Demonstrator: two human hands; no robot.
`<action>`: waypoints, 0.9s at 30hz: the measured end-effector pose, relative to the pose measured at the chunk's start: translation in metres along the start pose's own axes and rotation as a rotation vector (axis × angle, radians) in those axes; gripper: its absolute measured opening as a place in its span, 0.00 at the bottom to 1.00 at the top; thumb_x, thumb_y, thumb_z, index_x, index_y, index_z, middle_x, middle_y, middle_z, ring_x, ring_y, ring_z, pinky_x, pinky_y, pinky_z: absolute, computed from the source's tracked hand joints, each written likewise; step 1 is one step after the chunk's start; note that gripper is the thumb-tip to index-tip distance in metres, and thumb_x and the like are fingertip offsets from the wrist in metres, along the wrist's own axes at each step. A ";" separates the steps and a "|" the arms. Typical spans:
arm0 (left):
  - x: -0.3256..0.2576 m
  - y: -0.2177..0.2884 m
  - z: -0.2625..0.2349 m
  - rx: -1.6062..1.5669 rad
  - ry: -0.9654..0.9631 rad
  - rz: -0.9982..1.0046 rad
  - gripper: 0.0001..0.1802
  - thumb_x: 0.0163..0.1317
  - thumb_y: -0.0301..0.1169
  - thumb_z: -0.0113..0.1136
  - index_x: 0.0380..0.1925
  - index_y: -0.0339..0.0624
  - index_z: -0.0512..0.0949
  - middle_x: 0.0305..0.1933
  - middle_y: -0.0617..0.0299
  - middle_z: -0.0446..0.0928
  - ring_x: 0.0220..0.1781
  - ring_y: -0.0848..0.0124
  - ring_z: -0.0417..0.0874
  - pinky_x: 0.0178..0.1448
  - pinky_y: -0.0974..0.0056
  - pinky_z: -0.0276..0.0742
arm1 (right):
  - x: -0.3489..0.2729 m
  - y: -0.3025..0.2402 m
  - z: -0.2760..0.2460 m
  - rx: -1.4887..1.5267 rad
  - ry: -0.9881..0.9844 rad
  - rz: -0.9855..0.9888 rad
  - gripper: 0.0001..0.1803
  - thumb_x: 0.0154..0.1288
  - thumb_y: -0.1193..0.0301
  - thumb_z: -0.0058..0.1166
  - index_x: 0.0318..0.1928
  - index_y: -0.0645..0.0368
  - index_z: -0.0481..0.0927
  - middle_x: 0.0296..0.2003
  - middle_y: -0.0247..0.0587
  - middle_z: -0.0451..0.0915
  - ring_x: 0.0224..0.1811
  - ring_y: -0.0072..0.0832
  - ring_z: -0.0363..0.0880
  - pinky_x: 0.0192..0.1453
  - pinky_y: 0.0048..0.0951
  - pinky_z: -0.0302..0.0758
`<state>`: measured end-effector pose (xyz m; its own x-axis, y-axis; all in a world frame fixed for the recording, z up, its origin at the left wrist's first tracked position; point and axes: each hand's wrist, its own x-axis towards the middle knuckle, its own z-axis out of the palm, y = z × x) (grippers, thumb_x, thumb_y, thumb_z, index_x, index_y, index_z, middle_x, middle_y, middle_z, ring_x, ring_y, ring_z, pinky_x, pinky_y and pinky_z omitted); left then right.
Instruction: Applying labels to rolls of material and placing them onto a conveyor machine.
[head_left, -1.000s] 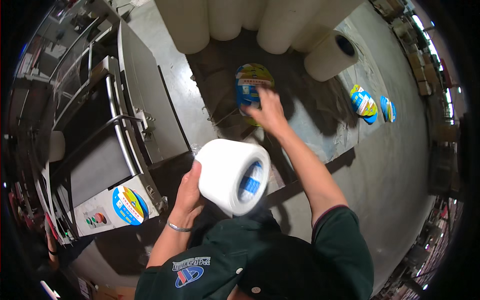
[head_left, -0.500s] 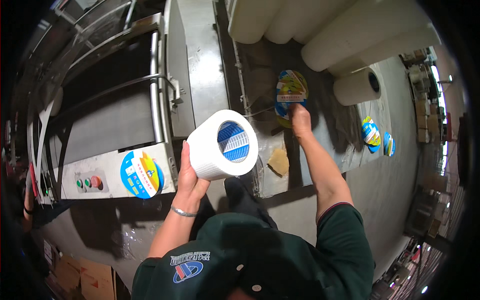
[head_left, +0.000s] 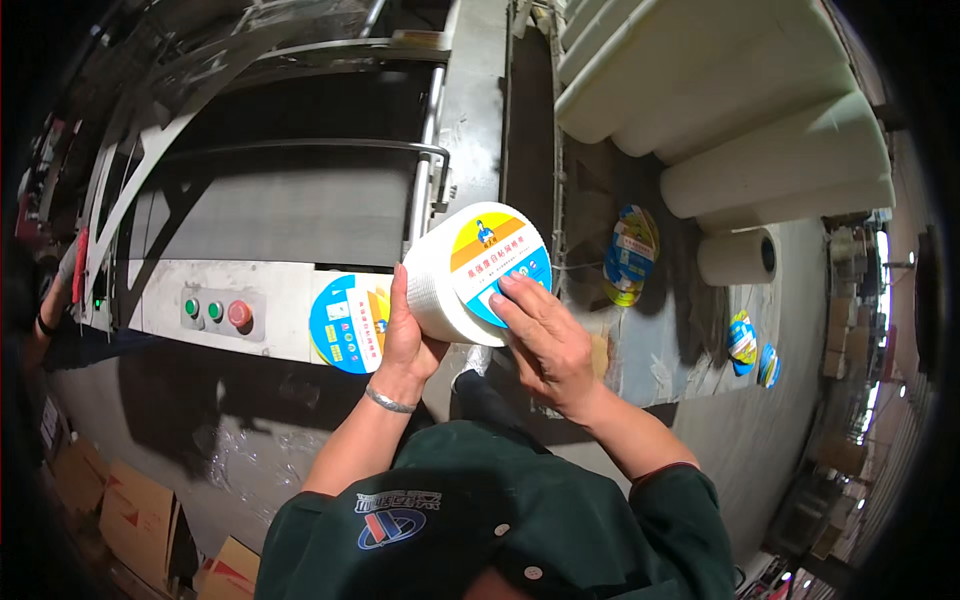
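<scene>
My left hand (head_left: 408,345) is wrapped round the side of a white ribbed tape roll (head_left: 428,305), holding it up in front of me with one end tilted up. Over that end lies a round label (head_left: 485,262) in yellow, white and blue, which hides the roll's hollow core. The fingers of my right hand (head_left: 550,355) rest on the label's lower right edge, against the roll; the thumb is hidden. Left of the roll, more round labels (head_left: 345,325) lie on the machine's corner. On the bench to the right is a pile of similar labels (head_left: 632,250).
On the left a machine with a dark belt (head_left: 290,205) carries green and red buttons (head_left: 218,311). Large white rolls (head_left: 780,165) and a smaller roll (head_left: 728,258) lie on the bench. Cardboard boxes (head_left: 140,515) stand lower left. Another person's arm (head_left: 50,300) shows at the left edge.
My right hand has come from the label pile on the bench to the roll, bringing a round label onto its end. The view has shifted, and my left hand still holds the roll.
</scene>
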<state>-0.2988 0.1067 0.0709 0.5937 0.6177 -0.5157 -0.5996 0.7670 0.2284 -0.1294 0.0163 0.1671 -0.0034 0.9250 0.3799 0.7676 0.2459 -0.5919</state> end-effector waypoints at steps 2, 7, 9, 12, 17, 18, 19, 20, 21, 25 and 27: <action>-0.008 0.019 -0.003 -0.001 -0.010 0.039 0.43 0.73 0.67 0.49 0.72 0.44 0.68 0.70 0.56 0.75 0.72 0.60 0.76 0.76 0.53 0.72 | 0.013 -0.012 0.010 0.055 -0.070 0.001 0.29 0.57 0.76 0.69 0.62 0.58 0.82 0.64 0.54 0.77 0.67 0.54 0.76 0.72 0.49 0.73; -0.021 0.069 -0.013 -0.081 -0.086 0.045 0.42 0.73 0.65 0.49 0.72 0.42 0.68 0.70 0.54 0.76 0.71 0.58 0.77 0.75 0.52 0.72 | 0.078 -0.050 0.013 -0.098 -0.202 -0.037 0.38 0.45 0.47 0.79 0.55 0.51 0.83 0.75 0.69 0.58 0.77 0.74 0.52 0.76 0.66 0.57; -0.028 0.086 -0.013 -0.089 -0.088 0.069 0.42 0.73 0.64 0.49 0.72 0.41 0.69 0.70 0.54 0.76 0.70 0.58 0.77 0.74 0.52 0.72 | 0.100 -0.054 0.029 -0.016 -0.213 -0.018 0.37 0.37 0.49 0.82 0.47 0.54 0.82 0.73 0.74 0.58 0.75 0.75 0.55 0.77 0.63 0.57; -0.038 0.126 -0.014 -0.083 -0.114 0.145 0.45 0.74 0.66 0.43 0.74 0.38 0.66 0.73 0.51 0.73 0.73 0.55 0.74 0.77 0.51 0.67 | 0.134 -0.060 0.050 0.064 -0.190 -0.044 0.35 0.33 0.56 0.80 0.45 0.55 0.81 0.72 0.74 0.60 0.74 0.74 0.58 0.78 0.61 0.57; -0.051 0.197 -0.016 0.154 -0.167 0.323 0.46 0.76 0.64 0.37 0.76 0.35 0.61 0.74 0.48 0.70 0.75 0.57 0.70 0.81 0.54 0.58 | 0.218 -0.044 0.091 0.250 -0.106 -0.077 0.36 0.30 0.59 0.76 0.45 0.55 0.78 0.67 0.67 0.70 0.72 0.60 0.66 0.76 0.49 0.63; -0.052 0.209 -0.021 0.204 -0.130 0.411 0.45 0.77 0.63 0.36 0.76 0.35 0.60 0.73 0.47 0.70 0.74 0.58 0.70 0.81 0.55 0.57 | 0.240 -0.040 0.103 0.220 -0.046 -0.109 0.35 0.30 0.59 0.76 0.45 0.55 0.78 0.65 0.64 0.72 0.69 0.59 0.69 0.74 0.48 0.65; -0.051 0.217 -0.028 0.232 -0.096 0.485 0.44 0.77 0.61 0.36 0.76 0.35 0.59 0.73 0.46 0.71 0.73 0.58 0.71 0.81 0.56 0.57 | 0.262 -0.028 0.115 0.144 0.016 -0.096 0.35 0.31 0.59 0.75 0.45 0.55 0.78 0.63 0.62 0.73 0.66 0.58 0.71 0.72 0.49 0.67; -0.054 0.224 -0.034 0.223 -0.069 0.521 0.42 0.77 0.60 0.37 0.76 0.34 0.60 0.70 0.45 0.73 0.70 0.58 0.72 0.79 0.56 0.58 | 0.283 -0.014 0.126 0.064 0.083 -0.083 0.35 0.32 0.58 0.75 0.45 0.55 0.77 0.61 0.59 0.75 0.63 0.57 0.72 0.70 0.49 0.68; -0.062 0.232 -0.042 0.219 -0.029 0.570 0.41 0.78 0.58 0.37 0.75 0.34 0.62 0.67 0.44 0.74 0.68 0.58 0.74 0.78 0.56 0.60 | 0.305 0.000 0.141 -0.049 0.097 -0.057 0.34 0.33 0.58 0.74 0.45 0.55 0.78 0.59 0.57 0.76 0.60 0.56 0.73 0.68 0.49 0.69; -0.073 0.251 -0.065 0.267 0.025 0.670 0.38 0.77 0.54 0.39 0.73 0.34 0.64 0.61 0.44 0.78 0.64 0.58 0.76 0.75 0.56 0.62 | 0.361 0.063 0.196 -0.307 0.192 0.056 0.35 0.38 0.51 0.73 0.48 0.55 0.81 0.51 0.49 0.79 0.58 0.49 0.76 0.68 0.47 0.69; -0.079 0.258 -0.073 0.288 0.045 0.692 0.37 0.77 0.53 0.40 0.72 0.33 0.65 0.59 0.44 0.80 0.63 0.59 0.76 0.75 0.55 0.63 | 0.378 0.070 0.212 -0.409 0.182 0.063 0.35 0.39 0.49 0.74 0.47 0.55 0.82 0.50 0.48 0.81 0.57 0.47 0.78 0.69 0.46 0.68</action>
<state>-0.5393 0.2433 0.1104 0.1060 0.9724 -0.2078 -0.6606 0.2251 0.7162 -0.2131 0.4450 0.1186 0.1361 0.8597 0.4924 0.9529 0.0224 -0.3024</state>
